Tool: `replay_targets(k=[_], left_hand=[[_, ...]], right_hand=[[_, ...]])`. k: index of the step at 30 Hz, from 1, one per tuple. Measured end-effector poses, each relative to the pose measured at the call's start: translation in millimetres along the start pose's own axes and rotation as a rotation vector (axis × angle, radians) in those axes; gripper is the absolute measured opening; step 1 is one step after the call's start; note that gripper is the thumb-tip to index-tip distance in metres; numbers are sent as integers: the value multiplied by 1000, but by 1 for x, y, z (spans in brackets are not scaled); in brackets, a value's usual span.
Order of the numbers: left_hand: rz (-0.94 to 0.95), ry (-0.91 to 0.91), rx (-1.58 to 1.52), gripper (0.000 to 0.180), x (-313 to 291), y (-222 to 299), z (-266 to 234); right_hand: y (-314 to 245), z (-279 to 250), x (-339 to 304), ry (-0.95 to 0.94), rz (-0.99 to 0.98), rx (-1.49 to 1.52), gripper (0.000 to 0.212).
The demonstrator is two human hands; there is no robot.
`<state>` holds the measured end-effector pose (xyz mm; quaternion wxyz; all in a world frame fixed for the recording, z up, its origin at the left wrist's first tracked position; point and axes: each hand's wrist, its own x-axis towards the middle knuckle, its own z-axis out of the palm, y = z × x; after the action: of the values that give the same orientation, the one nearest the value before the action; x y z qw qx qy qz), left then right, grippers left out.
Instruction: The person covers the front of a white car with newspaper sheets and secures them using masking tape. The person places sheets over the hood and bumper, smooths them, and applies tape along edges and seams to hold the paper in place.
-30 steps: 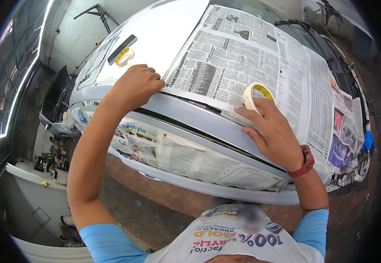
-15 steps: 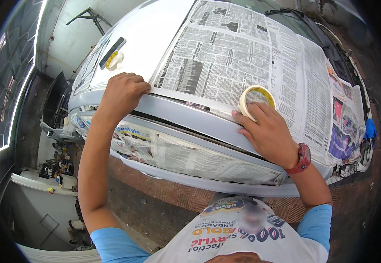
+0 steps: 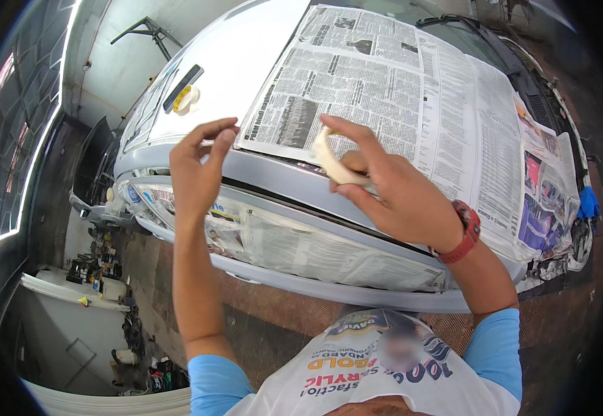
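My right hand (image 3: 402, 187) grips a roll of cream masking tape (image 3: 326, 158), its fingers and thumb around the ring, above the near edge of the newspaper (image 3: 378, 83). The newspaper lies over the right part of a white car hood (image 3: 229, 55). My left hand (image 3: 197, 163) is raised at the paper's near left corner, thumb and forefinger tips close together in a pinch. Whether a tape end is between them is too small to tell. Below both hands runs the hood's grey front edge (image 3: 281, 166).
A second tape roll (image 3: 186, 102) and a flat dark object (image 3: 183, 84) lie on the hood's left part. More newspaper (image 3: 315, 239) covers the front opening below the hood edge. Farther left stand a black metal frame (image 3: 152, 31) and a detached white panel (image 3: 66, 333).
My right hand has lifted the tape roll off the newspaper and moved left, turning it. My left hand has come up from the hood edge, its fingers now pinched.
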<state>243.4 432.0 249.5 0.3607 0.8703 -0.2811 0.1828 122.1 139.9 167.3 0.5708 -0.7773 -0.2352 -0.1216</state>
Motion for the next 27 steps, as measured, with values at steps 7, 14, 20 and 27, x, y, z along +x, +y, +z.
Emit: replay_targets(k=[7,14,20,27], left_hand=[[-9,7,-356,22,-38,32,46],[-95,109,-397,16,0,-6,5],[-194,-88,-52,17,22,-40,3],[-257,-231,79,17,37,-43,-9]], right_hand=[[-3,20,34,-8,-203,-86,81],[-16,4,52,7,-233,-339,58],[6,15,32,15,-188,-796,45],[17,37,38,-20,-187,-877,49]])
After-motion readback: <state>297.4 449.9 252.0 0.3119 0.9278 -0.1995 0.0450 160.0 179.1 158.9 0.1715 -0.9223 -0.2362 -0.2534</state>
